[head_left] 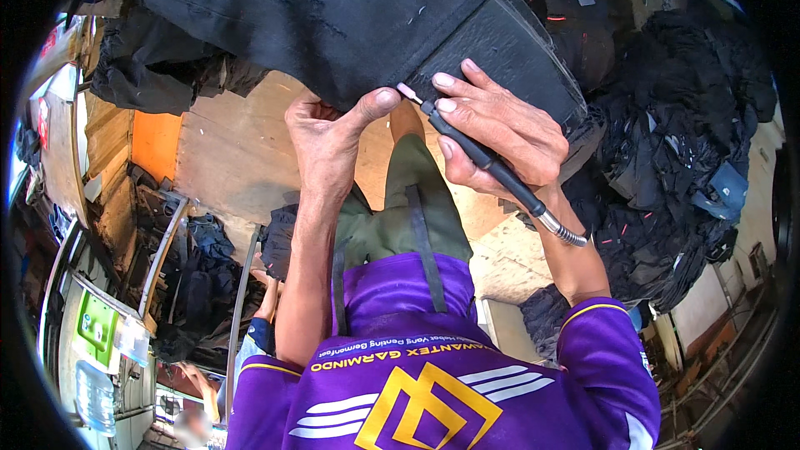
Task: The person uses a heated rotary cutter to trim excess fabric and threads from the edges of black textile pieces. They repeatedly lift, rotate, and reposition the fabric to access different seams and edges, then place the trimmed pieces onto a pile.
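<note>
A black denim garment (300,8), with a few scuffed, frayed spots, lies spread before me. A flat dark panel (508,50) shows past its hem at the right. My left hand (329,129) grips the near edge of the denim; the thumb lies along the edge and the fingertips are partly hidden. In my right hand (504,129) is a pen-shaped rotary grinder (479,150), black, with a flexible metal cable end and a small pinkish grinding bit. That bit meets the garment's edge near the hem, just beside my left thumb.
A big heap of dark garments (667,133) rises at the right. More dark cloth (158,58) hangs at the left. Below are a worn wooden floor (225,150) and metal rails (167,250). At the lower left are a green tray (93,329), a water bottle (94,396) and other people.
</note>
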{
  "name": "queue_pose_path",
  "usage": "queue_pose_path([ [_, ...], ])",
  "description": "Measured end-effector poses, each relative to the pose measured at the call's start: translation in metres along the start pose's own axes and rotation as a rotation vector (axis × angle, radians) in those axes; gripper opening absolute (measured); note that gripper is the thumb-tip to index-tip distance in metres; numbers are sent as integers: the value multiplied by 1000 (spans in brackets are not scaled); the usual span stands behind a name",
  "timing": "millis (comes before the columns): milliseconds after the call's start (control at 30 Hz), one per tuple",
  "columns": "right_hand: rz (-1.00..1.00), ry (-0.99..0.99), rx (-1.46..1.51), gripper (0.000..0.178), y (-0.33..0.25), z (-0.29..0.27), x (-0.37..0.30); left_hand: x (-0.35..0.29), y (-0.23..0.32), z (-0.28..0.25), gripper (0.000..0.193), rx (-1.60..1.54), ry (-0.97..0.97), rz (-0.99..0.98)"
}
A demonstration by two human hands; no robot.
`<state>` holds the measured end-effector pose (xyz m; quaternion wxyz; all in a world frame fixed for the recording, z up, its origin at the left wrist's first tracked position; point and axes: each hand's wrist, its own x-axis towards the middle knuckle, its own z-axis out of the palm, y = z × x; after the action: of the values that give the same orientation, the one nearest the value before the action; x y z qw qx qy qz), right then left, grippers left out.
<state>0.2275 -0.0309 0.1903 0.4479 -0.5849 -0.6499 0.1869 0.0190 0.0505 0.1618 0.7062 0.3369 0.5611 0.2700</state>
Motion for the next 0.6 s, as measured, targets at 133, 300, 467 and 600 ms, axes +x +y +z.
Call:
queue_pose_path([
  [133,0,-16,0,34,0,-1,0,-1,-2,3,32,-40,-3,22],
  [300,11,-14,-8,33,1,-1,-1,-1,-2,3,33,-51,-3,26],
  [467,37,-5,-19,31,0,-3,-1,-1,-4,3,33,-42,-4,27],
  [600,42,26,-18,32,2,-3,0,0,-5,4,34,-59,4,23],
])
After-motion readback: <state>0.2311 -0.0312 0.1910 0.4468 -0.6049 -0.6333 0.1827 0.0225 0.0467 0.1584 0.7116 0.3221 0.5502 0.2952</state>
